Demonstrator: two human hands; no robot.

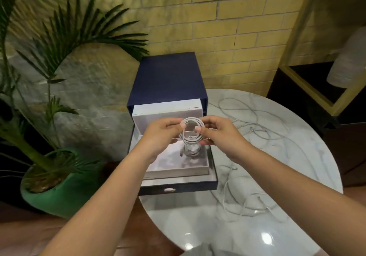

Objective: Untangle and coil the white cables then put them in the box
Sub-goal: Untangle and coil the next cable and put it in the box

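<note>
Pinching one coiled cable point(189, 141), left hand point(158, 135) and right hand point(219, 135) hover above one drawer box point(168, 73); tangled cables point(255, 130) lie beside.

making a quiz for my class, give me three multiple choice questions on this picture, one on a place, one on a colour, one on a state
1. The loose cables lie:
A. on the floor
B. on the table, right of the box
C. on top of the box

2. The box is:
A. red
B. navy
C. green

3. The coil is:
A. held in both hands
B. lying on the table
C. hanging off the box

Answers: 1 B, they sprawl over the marble top; 2 B, its shell is dark blue; 3 A, the left hand and right hand pinch it above the open drawer.
</note>
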